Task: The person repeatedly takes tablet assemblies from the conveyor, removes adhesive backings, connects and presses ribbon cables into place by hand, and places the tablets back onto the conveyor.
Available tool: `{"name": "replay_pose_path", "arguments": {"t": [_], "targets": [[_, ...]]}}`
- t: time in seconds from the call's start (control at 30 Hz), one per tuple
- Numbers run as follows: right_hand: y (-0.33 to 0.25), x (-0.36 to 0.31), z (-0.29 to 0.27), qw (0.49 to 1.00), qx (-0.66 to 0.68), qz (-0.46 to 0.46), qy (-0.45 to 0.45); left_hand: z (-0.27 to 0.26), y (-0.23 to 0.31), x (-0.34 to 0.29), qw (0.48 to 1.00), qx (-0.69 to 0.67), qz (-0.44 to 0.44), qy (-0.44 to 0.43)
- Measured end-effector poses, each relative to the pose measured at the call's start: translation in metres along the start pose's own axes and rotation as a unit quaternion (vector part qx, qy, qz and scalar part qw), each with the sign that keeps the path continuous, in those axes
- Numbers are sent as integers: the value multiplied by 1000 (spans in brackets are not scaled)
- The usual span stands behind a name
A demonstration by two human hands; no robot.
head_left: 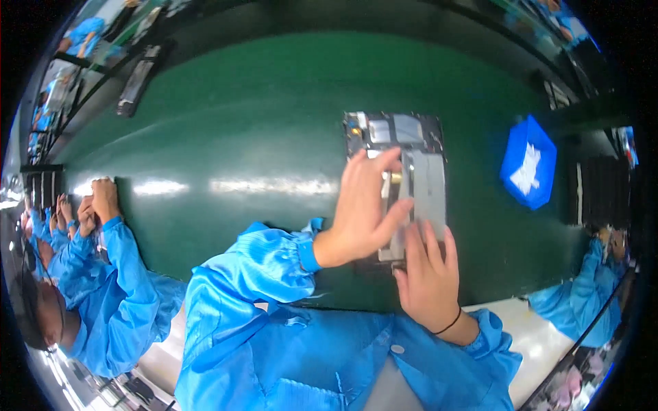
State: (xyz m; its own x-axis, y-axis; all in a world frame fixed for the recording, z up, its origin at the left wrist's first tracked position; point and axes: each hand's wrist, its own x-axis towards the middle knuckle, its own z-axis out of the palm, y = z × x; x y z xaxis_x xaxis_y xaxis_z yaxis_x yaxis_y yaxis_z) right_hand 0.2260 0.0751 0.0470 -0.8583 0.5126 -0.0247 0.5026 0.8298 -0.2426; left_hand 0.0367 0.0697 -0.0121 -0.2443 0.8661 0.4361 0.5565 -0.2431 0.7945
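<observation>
An opened flat electronic device, seemingly a tablet [430,179], lies on the green table just right of the middle. Its far end shows a dark board with silvery parts, and long light grey panels, likely battery cells, run toward me. My left hand [363,205] reaches over its left side, thumb and fingers apart, fingertips at the inner parts. Stretched fingers of my right hand [432,274] rest at the near end, touching or just above the grey panel. I see nothing gripped in either hand. Both hands cover much of the device's left and near parts.
A blue bin [528,164] with white pieces inside stands right on the green table [274,103]. A long dark device part [139,80] lies at the far left. Co-workers in blue sleeves sit left [123,274] and right [582,301]. Dark racks stand along both sides.
</observation>
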Motion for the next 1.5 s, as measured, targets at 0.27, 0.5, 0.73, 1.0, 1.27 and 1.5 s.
{"name": "replay_pose_path", "arguments": {"t": [0.27,0.5,0.73,1.0,1.27,1.5], "targets": [[72,39,12,984,86,77,139,-7,-3,-28,988,27,-78,129],[91,29,41,902,397,139,101,11,4,-50,969,-173,-153,86],[85,72,25,704,682,158,119,8,-14,-48,913,-356,-148,134],[169,260,20,703,655,187,204,27,-32,-28,891,-386,-157,180],[158,316,1,883,434,59,171,22,-15,-37,927,-292,-162,169],[278,277,-92,989,-70,6,128,21,16,-30,937,-279,-179,107]]}}
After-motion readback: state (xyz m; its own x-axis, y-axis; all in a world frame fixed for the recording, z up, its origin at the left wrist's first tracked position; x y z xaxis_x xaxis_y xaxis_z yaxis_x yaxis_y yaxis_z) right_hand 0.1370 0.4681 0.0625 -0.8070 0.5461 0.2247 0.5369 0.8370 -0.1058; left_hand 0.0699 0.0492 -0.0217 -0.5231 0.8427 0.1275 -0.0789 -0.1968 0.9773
